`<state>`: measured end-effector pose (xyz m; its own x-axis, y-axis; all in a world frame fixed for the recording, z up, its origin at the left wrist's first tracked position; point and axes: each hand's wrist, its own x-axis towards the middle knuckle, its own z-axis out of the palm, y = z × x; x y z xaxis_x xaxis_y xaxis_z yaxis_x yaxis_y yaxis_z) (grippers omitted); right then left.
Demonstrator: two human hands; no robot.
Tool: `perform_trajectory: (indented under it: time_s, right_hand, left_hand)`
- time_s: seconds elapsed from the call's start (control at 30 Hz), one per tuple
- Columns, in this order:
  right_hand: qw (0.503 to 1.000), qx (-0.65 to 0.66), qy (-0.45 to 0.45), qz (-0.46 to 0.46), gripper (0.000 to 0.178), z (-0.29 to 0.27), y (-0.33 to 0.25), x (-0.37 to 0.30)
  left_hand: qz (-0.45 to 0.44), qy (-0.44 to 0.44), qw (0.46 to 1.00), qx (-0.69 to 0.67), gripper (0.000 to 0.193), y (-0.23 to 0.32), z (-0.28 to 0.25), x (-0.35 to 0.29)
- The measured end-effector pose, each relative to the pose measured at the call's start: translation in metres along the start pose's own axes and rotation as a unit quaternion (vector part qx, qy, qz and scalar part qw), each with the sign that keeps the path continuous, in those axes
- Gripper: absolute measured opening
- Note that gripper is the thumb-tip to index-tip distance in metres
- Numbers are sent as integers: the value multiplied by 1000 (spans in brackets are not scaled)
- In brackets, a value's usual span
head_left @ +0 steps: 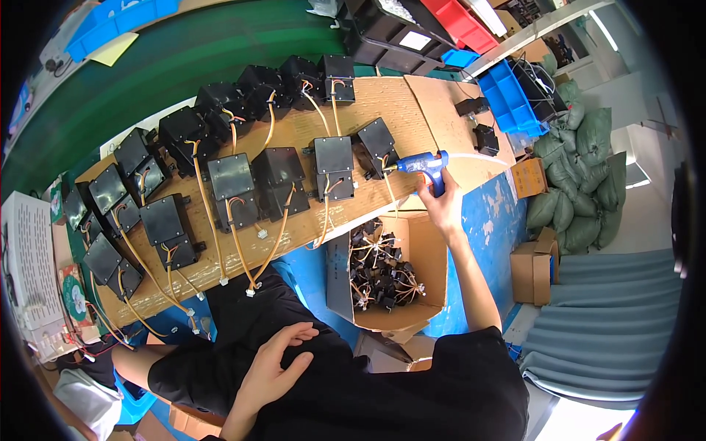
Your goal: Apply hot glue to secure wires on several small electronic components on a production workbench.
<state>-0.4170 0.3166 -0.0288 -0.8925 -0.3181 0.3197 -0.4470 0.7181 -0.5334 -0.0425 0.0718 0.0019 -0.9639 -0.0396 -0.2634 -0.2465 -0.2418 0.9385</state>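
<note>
My right hand (444,204) is closed round the handle of a blue hot glue gun (422,162), and a long white glue stick (474,156) sticks out of its back end. The gun's nozzle points left, at or very near the spot where yellowish wires leave a small black box (376,140); whether it touches is too small to tell. My left hand (272,371) rests near my lap, fingers stretched out and holding nothing. Left of the gun, another black box (334,156) and several more like it stand in rows on the cardboard-covered table (397,99), wires trailing toward me.
Below the table edge an open carton (434,272) holds several small black parts with wires. Blue bins (515,95) and a black crate (393,37) stand beyond. Green sacks (581,162) are piled at the right. Another person's leg (136,364) shows at lower left.
</note>
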Motion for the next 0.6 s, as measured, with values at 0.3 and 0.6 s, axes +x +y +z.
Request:
perform_trajectory:
  time_s: [0.3, 0.6]
  right_hand:
    - [999, -3, -25, -20, 16, -6, -16, 3]
    - [999, -15, -22, -26, 16, -11, -15, 3]
  left_hand:
    - [-3, 6, 1000, -22, 48, 2, 2, -1]
    - [4, 7, 1000, -16, 48, 2, 2, -4]
